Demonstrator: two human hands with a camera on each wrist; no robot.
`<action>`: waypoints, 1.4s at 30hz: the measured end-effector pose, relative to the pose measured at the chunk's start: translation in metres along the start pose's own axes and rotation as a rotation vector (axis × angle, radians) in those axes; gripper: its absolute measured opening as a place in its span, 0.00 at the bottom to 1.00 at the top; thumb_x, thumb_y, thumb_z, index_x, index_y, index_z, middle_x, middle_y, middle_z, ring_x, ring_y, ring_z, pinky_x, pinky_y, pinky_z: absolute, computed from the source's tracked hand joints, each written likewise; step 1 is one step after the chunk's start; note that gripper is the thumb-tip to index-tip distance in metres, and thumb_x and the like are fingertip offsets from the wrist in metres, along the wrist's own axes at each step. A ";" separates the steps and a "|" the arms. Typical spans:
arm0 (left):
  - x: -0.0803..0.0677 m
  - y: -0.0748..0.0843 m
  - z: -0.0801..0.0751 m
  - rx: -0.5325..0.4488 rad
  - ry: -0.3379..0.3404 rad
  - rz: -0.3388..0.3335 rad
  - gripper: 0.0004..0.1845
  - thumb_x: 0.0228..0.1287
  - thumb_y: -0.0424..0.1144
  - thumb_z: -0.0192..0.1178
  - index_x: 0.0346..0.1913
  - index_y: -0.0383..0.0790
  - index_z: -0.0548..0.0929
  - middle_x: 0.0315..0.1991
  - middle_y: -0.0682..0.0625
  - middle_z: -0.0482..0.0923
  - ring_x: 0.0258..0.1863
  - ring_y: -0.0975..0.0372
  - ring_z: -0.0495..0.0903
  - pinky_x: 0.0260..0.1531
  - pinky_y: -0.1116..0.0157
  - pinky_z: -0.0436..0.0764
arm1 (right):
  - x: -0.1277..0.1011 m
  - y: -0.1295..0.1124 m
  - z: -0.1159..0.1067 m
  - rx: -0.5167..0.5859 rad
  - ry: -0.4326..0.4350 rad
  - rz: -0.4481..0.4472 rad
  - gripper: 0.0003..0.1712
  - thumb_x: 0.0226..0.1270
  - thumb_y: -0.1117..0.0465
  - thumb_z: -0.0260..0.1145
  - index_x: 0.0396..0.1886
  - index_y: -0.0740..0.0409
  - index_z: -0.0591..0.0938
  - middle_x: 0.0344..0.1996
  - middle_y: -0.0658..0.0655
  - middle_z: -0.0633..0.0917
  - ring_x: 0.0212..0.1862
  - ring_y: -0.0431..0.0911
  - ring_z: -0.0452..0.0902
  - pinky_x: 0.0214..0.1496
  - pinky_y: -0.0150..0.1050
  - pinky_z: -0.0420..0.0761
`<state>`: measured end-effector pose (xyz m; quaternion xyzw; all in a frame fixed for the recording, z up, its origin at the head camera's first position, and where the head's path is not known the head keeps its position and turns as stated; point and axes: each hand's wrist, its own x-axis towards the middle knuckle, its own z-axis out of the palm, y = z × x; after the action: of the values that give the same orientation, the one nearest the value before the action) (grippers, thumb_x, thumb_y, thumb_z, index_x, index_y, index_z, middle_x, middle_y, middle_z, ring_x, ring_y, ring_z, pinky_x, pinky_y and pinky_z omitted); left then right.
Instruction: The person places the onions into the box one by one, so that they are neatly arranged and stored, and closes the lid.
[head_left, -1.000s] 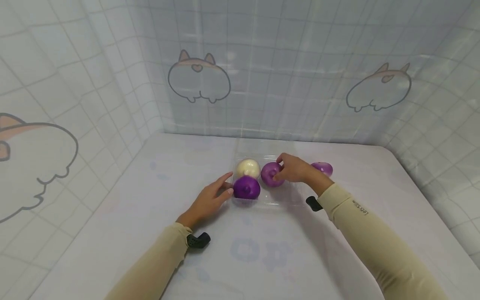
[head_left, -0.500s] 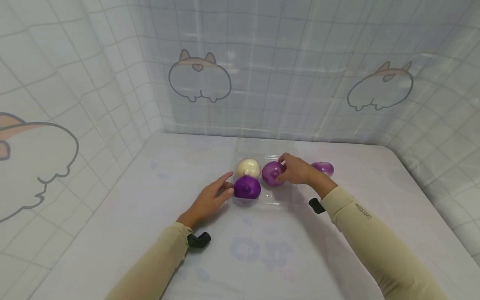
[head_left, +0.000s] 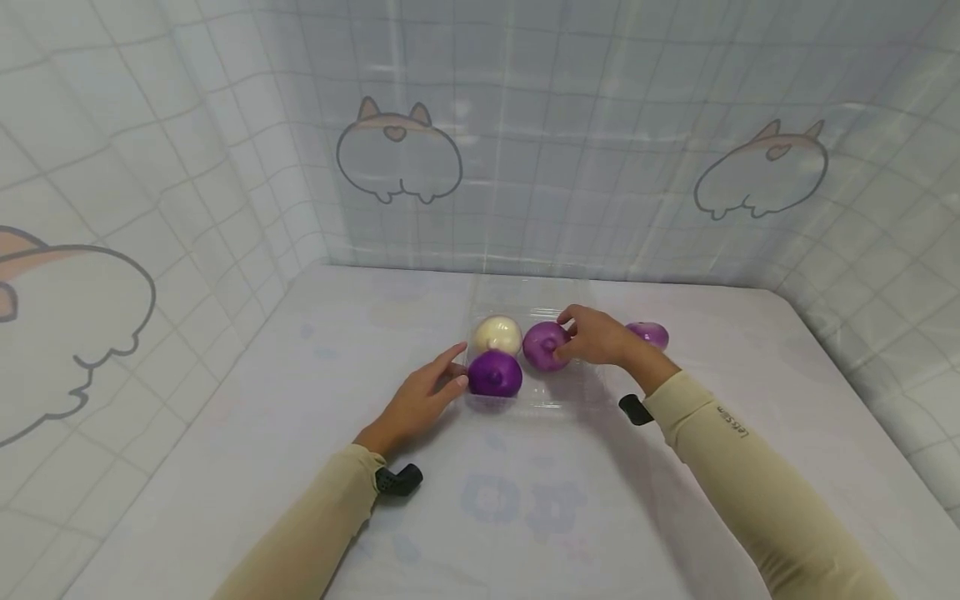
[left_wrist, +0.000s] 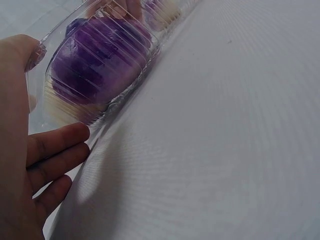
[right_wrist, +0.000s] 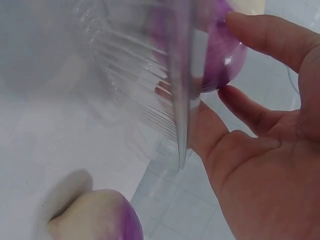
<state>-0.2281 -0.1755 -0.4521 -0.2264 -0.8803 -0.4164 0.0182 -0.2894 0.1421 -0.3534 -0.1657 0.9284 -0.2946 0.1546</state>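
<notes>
A clear plastic box [head_left: 557,395] holds a white onion [head_left: 497,333], a dark purple onion [head_left: 493,374] in front of it, and a lighter purple onion [head_left: 543,345] to the right. With thumb and fingers on its right side, my right hand [head_left: 598,336] grips the lighter purple onion; the right wrist view shows several fingertips against its skin. My left hand [head_left: 417,398] is at the box's left side, fingers mostly straight. In the left wrist view its fingertips [left_wrist: 80,131] are close against the ribbed plastic wall, beside the dark purple onion.
Another purple onion [head_left: 651,335] lies on the white-covered table [head_left: 315,375] outside the box, beyond the right forearm. The box's clear lid [head_left: 528,292] lies folded back behind it. Tile-patterned curtains [head_left: 570,192] enclose the back and both sides.
The right hand and the lighter purple onion have shifted very slightly rightward since a second ago. The left hand keeps its place beside the box.
</notes>
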 end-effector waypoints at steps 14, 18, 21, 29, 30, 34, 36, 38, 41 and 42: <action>0.005 0.004 0.001 0.001 -0.010 0.003 0.33 0.77 0.55 0.51 0.79 0.51 0.59 0.58 0.49 0.81 0.64 0.53 0.73 0.67 0.47 0.66 | -0.010 0.018 -0.020 0.163 0.062 -0.045 0.33 0.66 0.56 0.70 0.66 0.66 0.73 0.58 0.69 0.79 0.55 0.61 0.79 0.59 0.56 0.77; 0.003 0.005 0.000 0.002 -0.013 -0.008 0.33 0.77 0.55 0.51 0.79 0.53 0.59 0.59 0.48 0.80 0.65 0.52 0.72 0.67 0.46 0.65 | -0.010 0.025 -0.022 0.341 0.030 -0.103 0.30 0.69 0.59 0.67 0.66 0.68 0.72 0.61 0.71 0.75 0.55 0.64 0.80 0.57 0.52 0.80; 0.002 0.005 0.000 -0.005 -0.011 -0.011 0.33 0.77 0.55 0.51 0.79 0.53 0.59 0.59 0.48 0.80 0.65 0.52 0.72 0.67 0.46 0.65 | -0.011 0.027 -0.022 0.413 0.031 -0.138 0.28 0.70 0.59 0.68 0.65 0.66 0.72 0.62 0.71 0.75 0.57 0.64 0.79 0.54 0.51 0.82; 0.002 0.003 0.002 -0.009 0.001 0.006 0.33 0.77 0.53 0.52 0.79 0.51 0.59 0.57 0.49 0.81 0.64 0.53 0.74 0.67 0.46 0.65 | -0.017 0.034 -0.021 0.559 0.093 -0.172 0.29 0.70 0.57 0.68 0.66 0.63 0.73 0.60 0.65 0.78 0.59 0.57 0.78 0.55 0.50 0.81; 0.002 0.004 0.001 -0.010 0.005 0.007 0.33 0.77 0.53 0.52 0.79 0.51 0.59 0.57 0.49 0.81 0.63 0.53 0.74 0.67 0.46 0.65 | -0.018 0.035 -0.021 0.577 0.103 -0.170 0.28 0.71 0.57 0.68 0.66 0.63 0.73 0.60 0.65 0.78 0.59 0.56 0.78 0.55 0.50 0.82; 0.002 0.003 0.000 -0.005 0.013 0.003 0.32 0.77 0.52 0.52 0.79 0.53 0.60 0.56 0.50 0.81 0.63 0.54 0.74 0.67 0.47 0.65 | -0.022 0.037 -0.019 0.615 0.130 -0.173 0.27 0.73 0.57 0.66 0.66 0.64 0.72 0.61 0.69 0.77 0.58 0.56 0.79 0.54 0.47 0.82; 0.002 0.003 0.000 -0.005 0.010 -0.003 0.32 0.77 0.52 0.52 0.79 0.54 0.59 0.56 0.50 0.81 0.63 0.54 0.74 0.67 0.47 0.65 | -0.025 0.039 -0.017 0.628 0.140 -0.177 0.27 0.73 0.58 0.65 0.66 0.64 0.72 0.61 0.70 0.76 0.59 0.56 0.79 0.55 0.48 0.82; 0.002 0.003 0.000 -0.008 0.007 -0.007 0.32 0.77 0.53 0.52 0.79 0.54 0.59 0.56 0.50 0.81 0.64 0.54 0.74 0.67 0.47 0.65 | -0.028 0.041 -0.016 0.640 0.153 -0.182 0.27 0.74 0.58 0.65 0.66 0.65 0.72 0.61 0.72 0.76 0.59 0.57 0.79 0.55 0.48 0.82; 0.002 0.002 0.001 -0.010 0.006 -0.002 0.32 0.77 0.52 0.52 0.79 0.53 0.60 0.56 0.49 0.81 0.64 0.53 0.74 0.67 0.46 0.65 | -0.033 0.046 -0.014 0.654 0.176 -0.188 0.27 0.74 0.59 0.64 0.66 0.65 0.71 0.61 0.73 0.76 0.58 0.57 0.79 0.55 0.49 0.81; 0.002 0.002 0.001 -0.009 0.008 0.001 0.32 0.77 0.52 0.52 0.79 0.52 0.60 0.56 0.49 0.81 0.63 0.54 0.74 0.67 0.46 0.65 | -0.034 0.048 -0.015 0.663 0.184 -0.188 0.27 0.74 0.59 0.64 0.66 0.66 0.71 0.61 0.73 0.76 0.58 0.56 0.79 0.56 0.49 0.81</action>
<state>-0.2291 -0.1728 -0.4513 -0.2253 -0.8782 -0.4214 0.0207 -0.2747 0.1999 -0.3641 -0.1638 0.7731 -0.6064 0.0879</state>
